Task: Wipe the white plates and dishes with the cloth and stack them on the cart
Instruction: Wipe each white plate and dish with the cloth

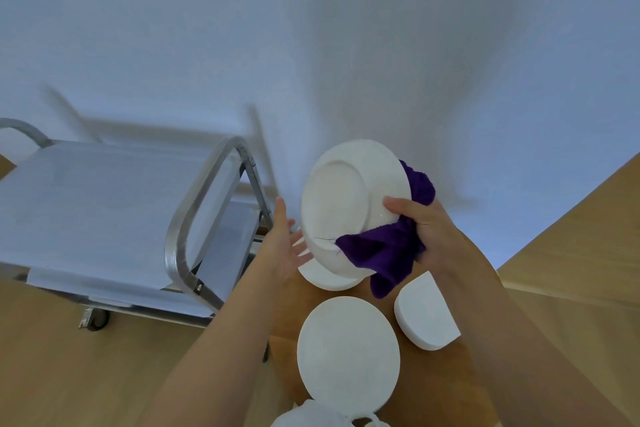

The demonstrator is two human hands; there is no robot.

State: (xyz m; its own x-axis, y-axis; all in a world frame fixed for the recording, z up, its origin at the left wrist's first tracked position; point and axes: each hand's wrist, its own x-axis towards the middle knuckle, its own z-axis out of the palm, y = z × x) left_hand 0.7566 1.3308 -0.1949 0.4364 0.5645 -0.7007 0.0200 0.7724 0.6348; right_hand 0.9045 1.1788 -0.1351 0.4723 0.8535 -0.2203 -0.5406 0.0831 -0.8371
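A white plate (346, 204) is held up on edge above the wooden table, its underside toward me. My right hand (429, 232) grips its right rim together with a purple cloth (384, 253), thumb across the plate's back. My left hand (287, 246) is spread with straight fingers at the plate's lower left edge, fingertips close to or touching it. Below it lies another white dish (325, 279), partly hidden. A white round plate (348, 354) and a white dish (426, 315) lie nearer to me. The steel cart (104, 204) stands at the left, its top shelf bare.
The cart's curved handle (194, 215) stands between the shelf and my left hand. A wooden table (287, 333) holds the dishes. A white handled item (322, 414) shows at the bottom edge. A white wall fills the background; wooden floor lies at the right.
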